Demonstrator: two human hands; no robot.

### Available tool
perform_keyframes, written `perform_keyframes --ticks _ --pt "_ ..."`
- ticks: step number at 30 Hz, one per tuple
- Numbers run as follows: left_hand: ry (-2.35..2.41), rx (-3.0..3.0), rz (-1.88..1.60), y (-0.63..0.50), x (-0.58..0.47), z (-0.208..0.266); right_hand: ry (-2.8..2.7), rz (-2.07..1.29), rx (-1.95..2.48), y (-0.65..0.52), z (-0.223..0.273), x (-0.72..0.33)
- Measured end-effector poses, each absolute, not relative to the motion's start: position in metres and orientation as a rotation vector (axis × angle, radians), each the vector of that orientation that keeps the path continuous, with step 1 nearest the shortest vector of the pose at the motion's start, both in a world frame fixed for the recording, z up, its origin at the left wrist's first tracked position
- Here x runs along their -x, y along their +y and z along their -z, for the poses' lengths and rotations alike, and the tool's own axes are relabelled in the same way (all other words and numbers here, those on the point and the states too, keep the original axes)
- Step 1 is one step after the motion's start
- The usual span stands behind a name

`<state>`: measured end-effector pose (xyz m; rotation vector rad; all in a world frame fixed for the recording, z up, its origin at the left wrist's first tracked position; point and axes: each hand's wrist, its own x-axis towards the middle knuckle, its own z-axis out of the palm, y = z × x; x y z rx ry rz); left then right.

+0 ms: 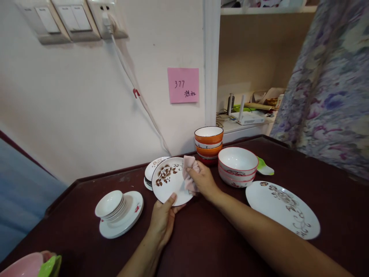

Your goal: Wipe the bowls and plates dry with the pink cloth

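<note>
A round white plate (173, 187) with a brown flower print is tilted up above the table. My left hand (165, 219) grips its lower edge, with the thumb on the face and the fingers behind. Bunched in my right hand (205, 181) is a pale pink cloth (189, 173), which presses on the plate's right rim. Behind the plate, partly hidden by it, stands a stack of smaller patterned plates (152, 167).
Small white bowls (108, 204) sit on white plates (135, 217) at left. Orange bowls (209, 139), red-rimmed bowls (238, 169), a green-and-white spoon (265, 167) and an oval platter (284, 209) stand right. A pink bowl (24, 266) is at the near left corner of the dark table (201, 246).
</note>
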<state>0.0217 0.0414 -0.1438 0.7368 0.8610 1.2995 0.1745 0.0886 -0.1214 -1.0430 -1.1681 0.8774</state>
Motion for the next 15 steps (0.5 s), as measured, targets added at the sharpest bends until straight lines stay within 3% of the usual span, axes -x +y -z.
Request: perform_keyframes --ticks 7,15 --pt "0.848 -0.664 -1.357 0.045 -0.02 0.145 -1.067 -1.04 1.013 0.081 0.144 -0.148" --pt "0.775 -0.73 -1.249 0.044 -0.02 0.14 -1.333 -0.957 0.951 0.09 0.094 -0.201"
